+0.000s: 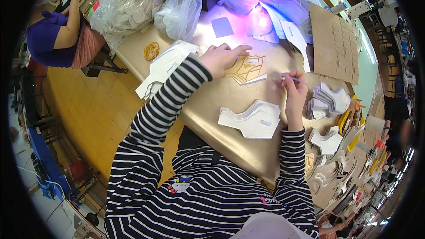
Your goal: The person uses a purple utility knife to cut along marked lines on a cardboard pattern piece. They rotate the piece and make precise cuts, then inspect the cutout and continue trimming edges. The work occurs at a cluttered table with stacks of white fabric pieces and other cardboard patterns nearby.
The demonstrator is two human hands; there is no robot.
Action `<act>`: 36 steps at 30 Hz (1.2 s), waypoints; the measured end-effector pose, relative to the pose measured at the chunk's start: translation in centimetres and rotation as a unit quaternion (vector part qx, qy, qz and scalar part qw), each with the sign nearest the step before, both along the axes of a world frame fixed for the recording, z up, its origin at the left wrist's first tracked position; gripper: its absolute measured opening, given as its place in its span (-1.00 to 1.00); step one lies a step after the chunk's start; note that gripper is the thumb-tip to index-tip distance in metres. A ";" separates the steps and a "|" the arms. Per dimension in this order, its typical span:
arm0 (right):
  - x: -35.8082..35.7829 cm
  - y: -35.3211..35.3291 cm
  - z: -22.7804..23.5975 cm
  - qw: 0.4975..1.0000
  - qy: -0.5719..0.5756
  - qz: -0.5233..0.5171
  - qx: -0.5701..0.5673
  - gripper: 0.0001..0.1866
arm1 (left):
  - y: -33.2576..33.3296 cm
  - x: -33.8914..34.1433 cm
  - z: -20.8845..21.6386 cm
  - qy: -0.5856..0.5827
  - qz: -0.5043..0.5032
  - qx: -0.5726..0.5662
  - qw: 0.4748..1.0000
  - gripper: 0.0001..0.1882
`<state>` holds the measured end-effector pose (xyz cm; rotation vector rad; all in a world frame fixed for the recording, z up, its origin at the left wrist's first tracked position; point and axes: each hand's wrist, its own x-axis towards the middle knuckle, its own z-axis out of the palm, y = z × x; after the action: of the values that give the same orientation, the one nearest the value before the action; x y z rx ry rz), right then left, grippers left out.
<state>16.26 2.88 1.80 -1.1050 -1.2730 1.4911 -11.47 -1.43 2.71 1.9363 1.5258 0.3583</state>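
A tan cut-out template (250, 69) with slots lies on a white shoe-upper-shaped piece (254, 81) in the middle of the table. My left hand (219, 60) lies on the template's left side, fingers stretched out. To the right of the template, my right hand (295, 92) pinches a slim pen (293, 79), its tip apart from the template. Nearer to me is a stack of white cut pieces (252, 118). More white pieces (166, 67) lie under and beyond my left forearm, with a coil of orange rubber bands (151, 51) beside them.
Clear plastic bags (179, 15) of pieces crowd the far left. A brown board with cut ovals (334, 44) stands at the far right. Stacked white pieces (328, 101) and scattered offcuts (332, 172) line the right. Another person (62, 35) sits at the left.
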 end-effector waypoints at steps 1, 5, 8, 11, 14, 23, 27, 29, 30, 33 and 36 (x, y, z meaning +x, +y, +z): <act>0.4 -0.3 -0.1 1.000 0.014 -0.012 -0.012 -0.89 | -0.9 0.2 -0.1 -0.004 0.029 0.073 0.997 -0.12; 2.1 -1.2 -0.4 0.998 0.018 -0.043 -0.036 -0.89 | -4.7 1.6 -0.4 -0.063 0.121 0.118 0.984 -0.20; 3.4 -1.9 -0.8 0.998 0.028 -0.057 -0.020 -0.90 | -6.3 2.6 -1.0 -0.052 0.179 0.156 0.970 -0.29; 4.6 -2.4 -1.0 0.998 -0.004 -0.059 0.016 -0.90 | -6.4 3.0 -1.3 -0.033 0.224 0.164 0.960 -0.42; 5.3 -2.8 -1.4 0.997 -0.011 -0.071 0.035 -0.91 | -6.4 3.0 -0.8 -0.039 0.253 0.220 0.941 -0.51; 5.1 -4.0 -2.8 0.987 -0.026 -0.127 0.095 -0.90 | -9.0 4.4 0.9 -0.100 0.127 0.114 0.980 -0.47; 5.2 -4.0 -2.9 0.988 -0.018 -0.123 0.092 -0.89 | -7.3 4.2 -0.4 -0.036 0.218 0.172 0.960 -0.41; 5.1 -3.9 -2.8 0.989 -0.021 -0.115 0.090 -0.88 | -6.0 4.3 -1.0 -0.002 0.231 0.157 0.960 -0.29; 5.0 -4.0 -2.7 0.989 -0.020 -0.117 0.086 -0.89 | -5.3 4.6 -1.3 -0.004 0.240 0.152 0.959 -0.26; 4.8 -4.1 -2.5 0.990 -0.019 -0.120 0.077 -0.91 | -3.2 5.4 -2.1 0.017 0.262 0.148 0.954 -0.23; 4.8 -4.1 -2.4 0.990 -0.031 -0.117 0.079 -0.92 | -1.5 5.1 -2.7 -0.002 0.262 0.081 0.961 -0.37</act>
<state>21.06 -1.22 -0.65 -1.1598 -1.2345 1.1713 -6.42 -2.91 0.04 1.6145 2.0530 0.7328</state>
